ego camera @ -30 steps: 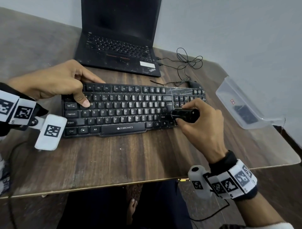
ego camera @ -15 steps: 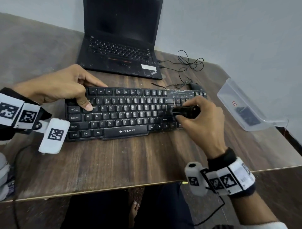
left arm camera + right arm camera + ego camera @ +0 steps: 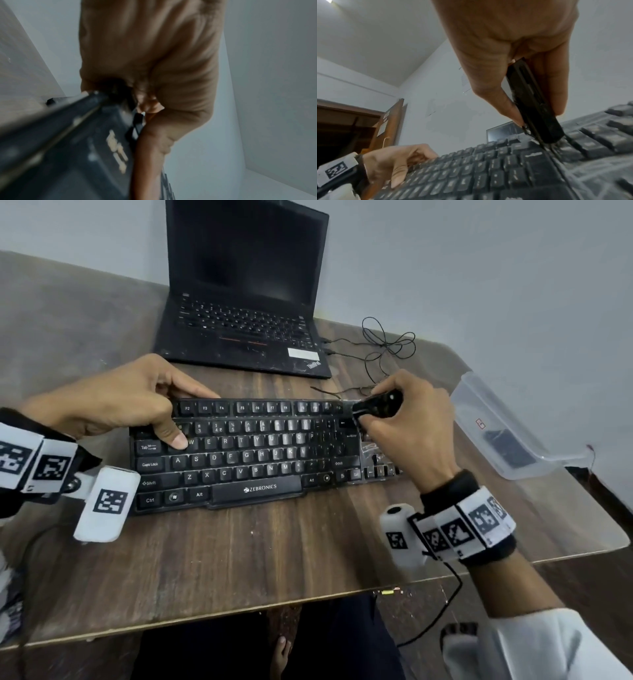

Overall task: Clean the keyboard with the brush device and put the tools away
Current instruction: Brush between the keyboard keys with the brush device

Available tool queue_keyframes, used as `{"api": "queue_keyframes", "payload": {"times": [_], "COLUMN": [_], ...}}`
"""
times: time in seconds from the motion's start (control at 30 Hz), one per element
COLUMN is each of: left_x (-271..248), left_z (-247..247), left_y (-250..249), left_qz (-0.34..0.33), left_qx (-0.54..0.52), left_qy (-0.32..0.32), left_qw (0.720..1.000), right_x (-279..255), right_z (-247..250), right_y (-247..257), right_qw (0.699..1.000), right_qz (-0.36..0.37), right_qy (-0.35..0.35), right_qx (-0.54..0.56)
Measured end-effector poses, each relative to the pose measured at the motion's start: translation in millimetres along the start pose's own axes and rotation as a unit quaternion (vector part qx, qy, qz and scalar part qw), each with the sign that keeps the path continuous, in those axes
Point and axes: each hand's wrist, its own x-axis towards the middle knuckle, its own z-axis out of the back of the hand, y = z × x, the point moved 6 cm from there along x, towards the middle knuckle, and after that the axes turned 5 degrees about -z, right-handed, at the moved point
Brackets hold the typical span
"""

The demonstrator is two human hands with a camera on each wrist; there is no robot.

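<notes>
A black Zebronics keyboard [image 3: 260, 460] lies across the wooden table [image 3: 239, 559]. My left hand [image 3: 185, 422] grips its upper left corner: the thumb presses by the Q key and the fingers curl over the back edge, as the left wrist view shows on the keyboard [image 3: 68, 148]. My right hand [image 3: 375, 414] holds the black brush device [image 3: 376, 406] over the top row, to the right of the function keys. In the right wrist view the brush device [image 3: 534, 108] is pinched between thumb and fingers, and its bristles touch the keyboard [image 3: 505, 175] between the key blocks.
An open black laptop [image 3: 246, 302] stands behind the keyboard. A thin black cable [image 3: 387, 347] lies tangled at the back right. A clear plastic box [image 3: 507, 433] with a dark item inside sits at the right table edge. The near table edge [image 3: 239, 609] runs in front of my legs.
My right hand has carried the brush from the keyboard's lower right keys up to its top row. The left hand has kept its grip on the corner.
</notes>
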Motion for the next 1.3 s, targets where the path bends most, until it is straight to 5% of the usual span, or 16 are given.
{"api": "queue_keyframes", "payload": {"times": [0.2, 0.5, 0.63, 0.83, 0.93, 1.2, 1.3], "left_x": [0, -5, -9, -12, -17, -14, -16], "left_z": [0, 0, 3, 24, 27, 23, 14], "left_y": [-2, -7, -12, -25, -23, -1, 8], "left_qz": [-0.007, -0.019, -0.008, 0.008, 0.054, 0.133, 0.159], "left_qx": [0.004, 0.008, 0.021, 0.090, 0.131, 0.193, 0.183], "left_qy": [0.001, 0.023, 0.059, 0.044, 0.054, 0.027, 0.068], "left_qw": [1.000, 1.000, 0.998, 0.995, 0.988, 0.972, 0.968], "right_x": [-25, 25, 56, 79, 68, 44, 38], "right_z": [-36, 4, 4, -13, -22, -37, -55], "right_y": [54, -9, -35, -61, -62, -66, -71], "right_qw": [0.989, 0.997, 0.939, 0.869, 0.840, 0.884, 0.864], "right_qz": [0.099, -0.002, -0.111, -0.157, -0.169, -0.183, -0.209], "right_qy": [0.099, 0.034, 0.119, 0.319, 0.359, 0.202, 0.223], "right_qx": [0.048, 0.067, 0.303, 0.346, 0.370, 0.380, 0.401]}}
